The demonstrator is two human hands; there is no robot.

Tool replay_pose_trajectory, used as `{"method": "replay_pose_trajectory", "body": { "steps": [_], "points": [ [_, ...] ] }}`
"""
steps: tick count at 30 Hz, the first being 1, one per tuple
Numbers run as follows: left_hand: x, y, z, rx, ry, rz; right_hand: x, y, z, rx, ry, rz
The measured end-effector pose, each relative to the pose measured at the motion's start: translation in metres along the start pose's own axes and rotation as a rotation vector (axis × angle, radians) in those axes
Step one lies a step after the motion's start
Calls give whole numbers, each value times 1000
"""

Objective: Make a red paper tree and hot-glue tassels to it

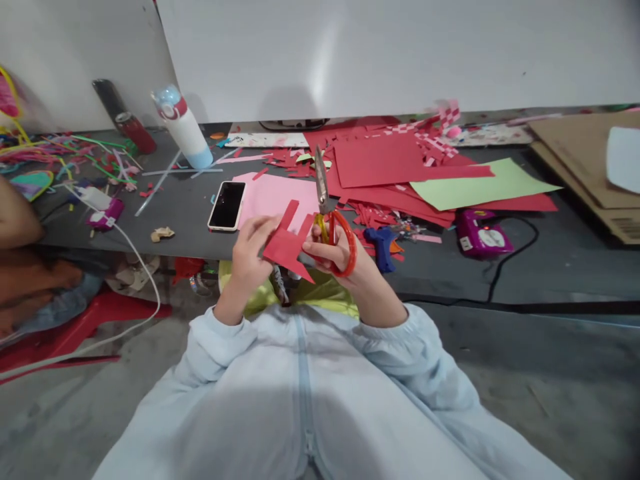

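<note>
My left hand (251, 255) pinches a cut piece of red paper (286, 248) over the table's front edge. The paper has narrow strips standing up from it and a pointed lower corner. In my right hand (334, 252) is a pair of scissors (323, 183), its red and yellow handles around my fingers and its blades pointing away from me, seemingly closed. The right fingertips are at the paper's right side; whether they grip it I cannot tell. Behind the hands lies a pink sheet (273, 193), with a phone (228, 206) at its left.
Red sheets (377, 160), a light green sheet (487, 185) and red scraps cover the table's middle. A blue glue gun (383, 247) and purple box (483, 233) with a cable lie right. A bottle (186, 133) stands left. Cardboard (575, 153) lies far right. Another person's arm (17, 217) is at left.
</note>
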State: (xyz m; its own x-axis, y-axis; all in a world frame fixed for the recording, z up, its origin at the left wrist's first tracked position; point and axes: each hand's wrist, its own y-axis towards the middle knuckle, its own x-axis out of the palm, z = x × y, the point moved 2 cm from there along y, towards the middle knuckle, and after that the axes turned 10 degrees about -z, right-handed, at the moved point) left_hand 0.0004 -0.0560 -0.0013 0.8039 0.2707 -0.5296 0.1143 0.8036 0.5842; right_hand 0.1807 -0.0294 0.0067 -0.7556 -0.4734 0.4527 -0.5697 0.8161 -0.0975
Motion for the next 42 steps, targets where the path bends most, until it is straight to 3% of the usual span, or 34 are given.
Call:
{"method": "replay_pose_trajectory", "body": {
  "steps": [3, 5, 7, 13, 20, 24, 28, 34, 38, 42],
  "points": [
    [1, -11, -7, -471, -428, 76, 2, -6, 1, -21, -68, 1],
    [1, -15, -8, -751, -707, 18, 3, -8, 1, -23, -129, 3],
    [-3, -15, -4, -885, -848, -60, 5, -8, 1, -17, -195, 2],
    [-17, -6, 2, -802, -776, -91, 7, 0, 3, 9, -293, -41],
    [-12, 12, -17, -778, -768, -145, -2, 20, 2, 45, -314, -13],
    [-17, 27, -27, -798, -763, -32, -10, 34, 3, 76, -275, 66],
    [-27, 40, -33, -899, -941, 54, -19, 42, 5, 105, -236, 94],
    [-37, 59, -34, -892, -1003, 27, -26, 46, 20, 149, -193, 20],
    [-34, 65, -36, -887, -1007, 34, -30, 44, 33, 169, -75, -131],
    [-26, 67, -43, -920, -1008, 36, -28, 39, 38, 214, 90, -157]
  ]
}}
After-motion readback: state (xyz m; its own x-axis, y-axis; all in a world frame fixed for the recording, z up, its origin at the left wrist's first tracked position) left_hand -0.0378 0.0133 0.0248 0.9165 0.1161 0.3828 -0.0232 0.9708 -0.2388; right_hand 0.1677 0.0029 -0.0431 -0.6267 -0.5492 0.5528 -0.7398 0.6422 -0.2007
